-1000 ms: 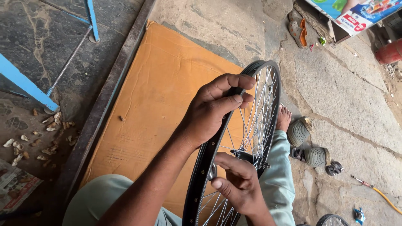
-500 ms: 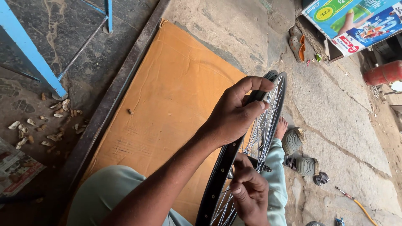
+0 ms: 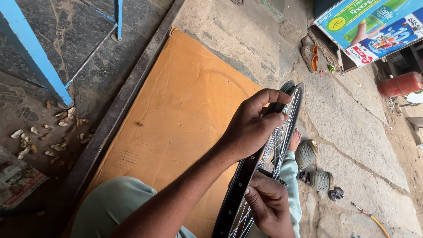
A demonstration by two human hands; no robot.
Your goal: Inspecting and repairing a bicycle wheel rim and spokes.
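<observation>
The fingers of the left hand curl over the top of a black bicycle wheel rim, thumb and fingertips pinched together right at the rim's edge where the spokes meet it; whether something small sits between them I cannot tell. The right hand is lower and nearer, its fingers closed around the spokes close to the hub, thumb pressed against the rim's inner side.

The wheel stands upright on its edge between the person's legs, running from the near bottom of the scene up toward the far right, over the right edge of a big sheet of brown cardboard spread on the floor. The person's legs in pale green trousers lie on either side of it, and one bare foot shows just beyond the spokes on the right.

Right beside that foot sit a pair of grey-green sandals on the cracked stone floor. Farther off to the right lie an orange-soled slipper, a red gas cylinder and a printed blue and green carton. To the left, past a dark metal strip edging the cardboard, a blue metal frame leg stands with peanut shells scattered around its base.
</observation>
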